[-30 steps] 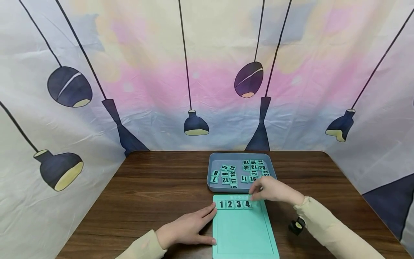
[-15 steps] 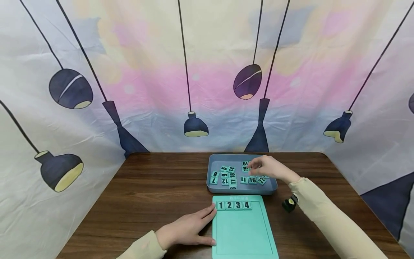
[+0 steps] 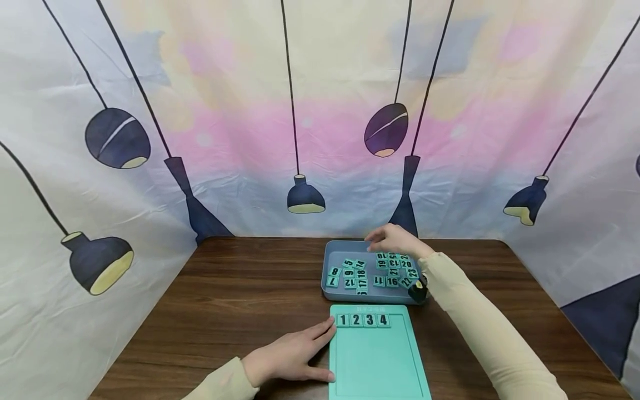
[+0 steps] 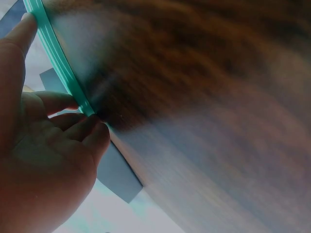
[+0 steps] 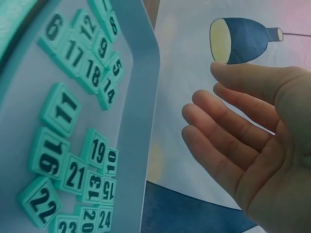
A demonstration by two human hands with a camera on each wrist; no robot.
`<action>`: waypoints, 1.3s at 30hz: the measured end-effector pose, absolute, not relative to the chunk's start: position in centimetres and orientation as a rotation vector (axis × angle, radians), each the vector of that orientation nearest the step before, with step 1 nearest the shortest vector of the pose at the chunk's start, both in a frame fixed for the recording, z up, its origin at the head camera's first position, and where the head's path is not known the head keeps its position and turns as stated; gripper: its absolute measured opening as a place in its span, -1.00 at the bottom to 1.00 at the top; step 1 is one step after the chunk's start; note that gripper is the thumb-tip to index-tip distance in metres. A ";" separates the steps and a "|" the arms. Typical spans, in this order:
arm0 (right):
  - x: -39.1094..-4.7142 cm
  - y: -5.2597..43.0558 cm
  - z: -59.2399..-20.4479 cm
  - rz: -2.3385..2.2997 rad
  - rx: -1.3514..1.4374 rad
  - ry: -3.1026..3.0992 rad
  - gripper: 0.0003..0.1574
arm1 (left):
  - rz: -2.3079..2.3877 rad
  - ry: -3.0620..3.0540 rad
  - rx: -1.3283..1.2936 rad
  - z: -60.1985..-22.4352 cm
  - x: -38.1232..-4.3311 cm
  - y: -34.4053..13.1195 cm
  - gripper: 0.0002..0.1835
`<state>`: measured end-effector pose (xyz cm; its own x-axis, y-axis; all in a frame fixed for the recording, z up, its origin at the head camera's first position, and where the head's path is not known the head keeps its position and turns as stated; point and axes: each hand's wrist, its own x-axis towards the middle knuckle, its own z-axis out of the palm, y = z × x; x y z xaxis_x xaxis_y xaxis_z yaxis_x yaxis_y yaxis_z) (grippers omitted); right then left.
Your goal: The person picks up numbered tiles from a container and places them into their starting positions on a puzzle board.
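My left hand (image 3: 295, 355) rests against the left edge of a mint-green number puzzle board (image 3: 375, 361), its fingers and thumb at the rim in the left wrist view. Tiles 1, 2, 3 and 4 (image 3: 383, 320) stand in a row at the board's top left. Over the far part of a grey-blue tray (image 3: 345, 248) hovers my right hand (image 3: 396, 240), holding nothing, its fingers loosely bent in the right wrist view. Several mint number tiles lie in the tray, among them tile 5 (image 5: 116, 68), tile 11 (image 5: 60, 109) and tile 19 (image 5: 97, 148).
The tray stands on a brown wooden table (image 3: 240, 289), just beyond the board. Behind the table's far edge hangs a cloth (image 3: 240, 139) printed with lamps. A dark wrist device (image 3: 418, 290) sits under the right sleeve, over the tray's right corner.
My right hand has gone from beside tile 4 on the board, across the tiles, to the tray's far side. My left hand has stayed at the board's edge.
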<state>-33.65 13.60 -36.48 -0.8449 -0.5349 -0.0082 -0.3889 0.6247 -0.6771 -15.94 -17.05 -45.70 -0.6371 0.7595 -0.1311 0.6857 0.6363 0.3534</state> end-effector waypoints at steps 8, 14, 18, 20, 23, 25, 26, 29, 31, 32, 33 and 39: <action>-35.5 12.3 -37.0 -1.059 -0.731 2.593 -0.55 | 0.403 2.583 1.155 -45.8 -16.0 -17.0 -0.02; -36.5 11.0 -38.6 -1.024 -0.751 2.553 -0.47 | 0.402 2.592 1.147 -45.7 -15.9 -17.2 -0.02; -36.9 10.3 -39.4 -0.984 -0.725 2.544 -0.46 | 0.388 2.598 1.156 -45.8 -15.8 -17.2 -0.02; -37.1 9.9 -39.7 -0.951 -0.711 2.551 -0.46 | 0.380 2.601 1.164 -45.8 -15.8 -17.2 -0.02; -37.3 9.3 -40.0 -0.896 -0.715 2.566 -0.48 | 0.373 2.602 1.166 -45.8 -15.9 -17.1 -0.02; -37.6 9.0 -40.3 -0.850 -0.730 2.584 -0.49 | 0.371 2.602 1.165 -45.9 -15.9 -17.1 -0.02; -37.7 8.8 -40.5 -0.828 -0.726 2.593 -0.50 | 0.369 2.602 1.167 -45.9 -15.9 -17.0 -0.02; -37.9 8.2 -41.1 -0.765 -0.689 2.621 -0.51 | 0.366 2.600 1.166 -45.9 -16.0 -16.9 -0.02; -38.1 7.9 -41.5 -0.730 -0.663 2.628 -0.52 | 0.366 2.598 1.160 -45.9 -16.0 -16.8 -0.01; -38.2 7.8 -41.7 -0.723 -0.647 2.627 -0.53 | 0.367 2.596 1.156 -46.0 -16.0 -16.8 -0.01; -38.3 7.7 -41.8 -0.722 -0.644 2.623 -0.53 | 0.371 2.594 1.149 -46.0 -16.0 -16.9 -0.01; -38.6 7.1 -42.5 -0.724 -0.692 2.588 -0.55 | 0.373 2.604 1.159 -46.1 -16.1 -17.1 -0.01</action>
<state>-38.57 7.11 -42.46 -0.8133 -0.5433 -0.2083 -0.3565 0.7482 -0.5596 -16.09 -17.13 -46.13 -0.6452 0.7517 -0.1367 0.6830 0.6477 0.3376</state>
